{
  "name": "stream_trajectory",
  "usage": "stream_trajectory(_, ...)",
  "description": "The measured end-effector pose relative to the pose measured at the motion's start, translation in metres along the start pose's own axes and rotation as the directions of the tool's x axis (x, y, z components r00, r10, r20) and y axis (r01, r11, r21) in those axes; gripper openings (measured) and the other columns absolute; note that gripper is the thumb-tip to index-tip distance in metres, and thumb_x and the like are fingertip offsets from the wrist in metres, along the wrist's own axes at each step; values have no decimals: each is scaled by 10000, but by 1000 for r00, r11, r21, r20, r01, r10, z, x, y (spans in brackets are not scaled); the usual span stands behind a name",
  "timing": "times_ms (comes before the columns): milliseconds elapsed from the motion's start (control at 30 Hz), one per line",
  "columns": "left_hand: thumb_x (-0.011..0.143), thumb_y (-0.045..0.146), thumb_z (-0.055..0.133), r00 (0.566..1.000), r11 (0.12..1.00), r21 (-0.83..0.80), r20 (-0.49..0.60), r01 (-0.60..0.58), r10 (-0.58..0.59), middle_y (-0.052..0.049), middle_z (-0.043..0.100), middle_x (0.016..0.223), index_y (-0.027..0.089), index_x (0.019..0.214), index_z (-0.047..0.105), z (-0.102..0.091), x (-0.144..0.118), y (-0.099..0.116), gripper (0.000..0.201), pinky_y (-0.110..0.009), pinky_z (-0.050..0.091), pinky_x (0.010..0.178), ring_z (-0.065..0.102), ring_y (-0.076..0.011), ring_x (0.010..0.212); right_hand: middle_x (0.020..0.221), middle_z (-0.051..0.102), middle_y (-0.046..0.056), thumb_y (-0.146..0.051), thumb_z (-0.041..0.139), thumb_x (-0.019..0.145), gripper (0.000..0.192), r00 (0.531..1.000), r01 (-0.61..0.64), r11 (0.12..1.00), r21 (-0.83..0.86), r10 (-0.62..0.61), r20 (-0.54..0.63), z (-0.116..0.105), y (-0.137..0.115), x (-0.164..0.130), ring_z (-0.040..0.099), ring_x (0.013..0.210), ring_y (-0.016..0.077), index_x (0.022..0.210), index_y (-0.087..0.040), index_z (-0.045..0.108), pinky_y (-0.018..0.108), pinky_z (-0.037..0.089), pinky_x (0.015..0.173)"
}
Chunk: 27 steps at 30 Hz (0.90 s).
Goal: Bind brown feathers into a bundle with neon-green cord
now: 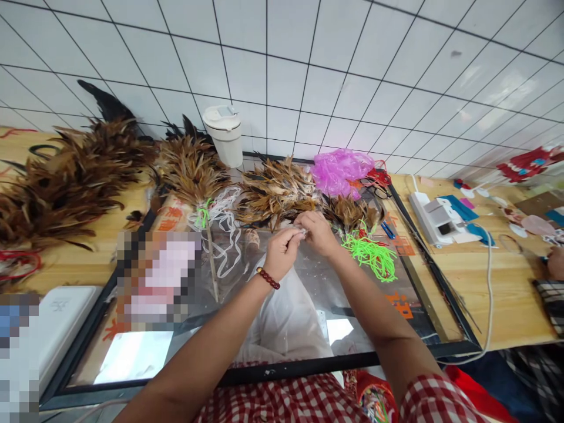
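My left hand (281, 254), with a beaded bracelet (268, 278) on its wrist, is closed with fingertips pinched. My right hand (318, 234) meets it fingertip to fingertip, also closed. A small pale bit shows between them, too little to name. Both hands are just in front of a pile of brown feathers (275, 191). Right of my right hand lie a smaller feather bunch (355, 212) and bright green cords (372, 255). To the left, a feather bunch tied on a stick (212, 264) rests beside white ribbon (227, 235).
The black-framed glass panel (304, 294) lies under my hands. A white lidded cup (224, 138) stands by the tiled wall, near a pink plastic bag (341, 170). More feathers (74, 182) lie far left. A white device (440, 220) with a cable sits right; a person's hand (556, 262) shows at the edge.
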<state>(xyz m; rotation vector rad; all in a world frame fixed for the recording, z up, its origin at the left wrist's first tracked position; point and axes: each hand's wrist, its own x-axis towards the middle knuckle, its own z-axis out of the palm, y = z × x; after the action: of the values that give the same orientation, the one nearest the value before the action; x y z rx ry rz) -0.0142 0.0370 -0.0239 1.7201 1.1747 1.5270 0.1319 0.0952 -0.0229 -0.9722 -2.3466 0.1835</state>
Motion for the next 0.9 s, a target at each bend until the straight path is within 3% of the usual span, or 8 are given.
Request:
stream_trajectory(67,867,281,535,989,999,1,-140,42,-42,-48,650,783,171,738,655,-3,4,-3,208,-262,469,695,593,-136,738,958,641,80,-205,424,938,196,999,31,999,8,-31,23,-4,-2,0,549,899,187,922,-191,619,320,366,769)
stream_trajectory(133,849,305,559,969,989,-41,-198,139,-145,-49,647,798,174,723,652,-5,7,-6,204,-255,468,669,589,-135,724,998,622,94,-207,401,946,212,999,46,999,27,-46,-3,-6,-4,-1,550,930,189,939,-194,613,323,387,793)
stream_trajectory(233,838,331,568,916,923,-161,-151,349,-373,12,571,589,180,717,641,-5,9,-9,207,-218,401,508,501,-97,499,1027,604,103,-269,421,951,190,996,20,998,67,-14,-83,-5,-8,-1,552,970,197,927,-208,599,339,412,835)
stream_trajectory(333,832,341,565,870,858,-239,-89,455,-486,37,557,535,174,726,632,-3,9,-9,208,-205,328,420,417,-70,389,1001,597,101,-306,431,949,186,991,-24,989,149,43,-128,-3,-11,-1,556,980,205,903,-220,590,355,435,855)
stream_trajectory(433,825,352,567,862,846,-252,-74,469,-501,24,608,592,169,753,643,-2,7,-12,211,-199,312,410,418,-64,398,965,589,98,-305,408,957,206,984,-38,976,216,75,-164,-2,-15,0,563,953,201,898,-218,585,354,455,832)
stream_trajectory(700,811,352,570,891,864,-220,97,454,-443,46,496,515,160,679,631,-3,7,-15,241,-194,320,459,406,-66,439,921,586,83,-269,434,943,177,959,-77,953,294,151,-238,1,-20,1,562,909,195,923,-205,597,351,460,816)
stream_trajectory(900,804,368,578,906,869,-265,57,419,-419,45,491,523,164,741,656,-1,4,-8,227,-192,331,463,416,-70,463,1023,565,101,-272,475,912,250,932,-263,953,148,291,-217,8,0,-3,540,963,223,1101,-215,628,378,439,851)
